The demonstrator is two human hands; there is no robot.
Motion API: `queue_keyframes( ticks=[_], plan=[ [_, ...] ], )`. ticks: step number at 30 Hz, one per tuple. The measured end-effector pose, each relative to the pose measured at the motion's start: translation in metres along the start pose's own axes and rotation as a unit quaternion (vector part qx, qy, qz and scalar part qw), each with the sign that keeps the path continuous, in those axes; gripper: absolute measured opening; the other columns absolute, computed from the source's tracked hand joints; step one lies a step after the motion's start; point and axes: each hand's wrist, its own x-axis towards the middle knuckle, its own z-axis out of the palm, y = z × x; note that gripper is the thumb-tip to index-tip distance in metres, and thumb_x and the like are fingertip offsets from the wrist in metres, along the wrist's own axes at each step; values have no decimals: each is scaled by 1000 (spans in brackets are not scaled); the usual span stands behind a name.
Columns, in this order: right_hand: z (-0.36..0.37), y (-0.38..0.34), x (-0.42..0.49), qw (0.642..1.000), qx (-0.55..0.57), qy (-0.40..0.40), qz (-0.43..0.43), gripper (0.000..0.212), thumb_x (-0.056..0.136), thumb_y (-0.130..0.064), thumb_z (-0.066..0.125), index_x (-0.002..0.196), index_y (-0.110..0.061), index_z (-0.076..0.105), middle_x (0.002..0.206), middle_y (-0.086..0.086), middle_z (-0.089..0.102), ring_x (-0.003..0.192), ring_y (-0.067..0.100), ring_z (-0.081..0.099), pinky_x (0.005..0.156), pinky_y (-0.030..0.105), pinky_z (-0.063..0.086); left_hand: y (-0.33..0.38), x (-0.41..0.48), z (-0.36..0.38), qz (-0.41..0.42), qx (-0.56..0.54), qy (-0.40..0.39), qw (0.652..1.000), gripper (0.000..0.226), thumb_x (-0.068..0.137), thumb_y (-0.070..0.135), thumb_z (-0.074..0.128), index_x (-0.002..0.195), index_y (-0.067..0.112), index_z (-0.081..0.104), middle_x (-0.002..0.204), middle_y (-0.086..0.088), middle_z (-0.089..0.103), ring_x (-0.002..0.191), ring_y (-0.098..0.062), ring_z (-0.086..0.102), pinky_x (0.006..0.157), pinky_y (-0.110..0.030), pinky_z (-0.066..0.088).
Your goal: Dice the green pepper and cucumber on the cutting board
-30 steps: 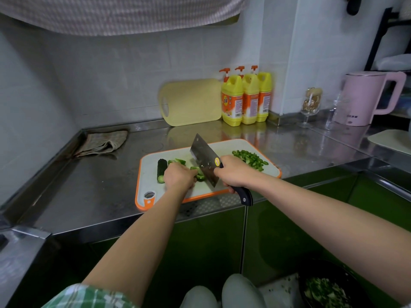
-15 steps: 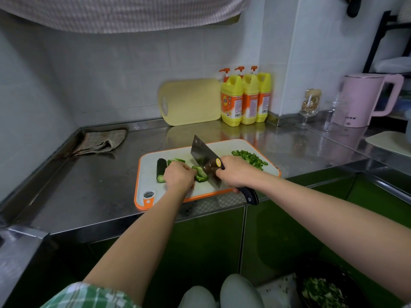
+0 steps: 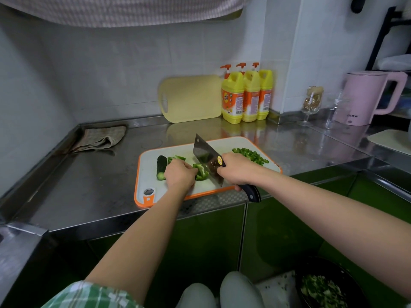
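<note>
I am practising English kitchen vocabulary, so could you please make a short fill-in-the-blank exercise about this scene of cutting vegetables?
1. The right hand grips the cleaver, whose blade stands to the ___ of the green pepper piece held by the left hand.
2. The cucumber lies on the cutting board, to the ___ of the left hand.
3. ___ yellow detergent bottles stand against the wall.
4. The kettle is ___.

Missing words: right; left; three; pink.

Three yellow bottles (image 3: 246, 96) beside a yellow board (image 3: 191, 98); pink kettle (image 3: 364, 101) right.
</note>
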Motion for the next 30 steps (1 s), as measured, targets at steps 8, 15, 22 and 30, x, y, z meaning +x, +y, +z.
queue_keyframes(
  ticks=[8,15,22,30],
  plan=[
    [-7,-4,-6,1000,11,-7,5,13,95,-9,38,89,-3,47,74,17,60,40,19,55,41,21,42,-1,0,3,-7,1,5,1000,23,83,22,71,62,16,65,74,-2,68,77,-19,61,64,-26,42],
    [-5,-2,-4,1000,7,-4,9,11,95,-10,39,90,-4,47,73,15,58,42,21,55,43,22,43,-3,0,4,-2,-11,6,1000,19,84,21,71,68,12,70,74,-3,68,77,-17,63,66,-27,44],
    [-3,-2,-6,1000,4,-15,9,14,96,-9,39,85,-5,47,68,13,55,38,18,54,36,19,40,-4,3,5,3,-8,8,1000,16,84,22,72,73,11,73,77,-3,70,80,-18,64,70,-28,49],
    [9,1,1,999,17,-31,12,13,96,-7,39,94,-1,50,72,16,55,39,20,53,37,22,42,-7,8,8,-3,-18,6,1000,16,83,23,74,70,13,70,77,-5,71,81,-21,66,80,-36,55]
  ],
)
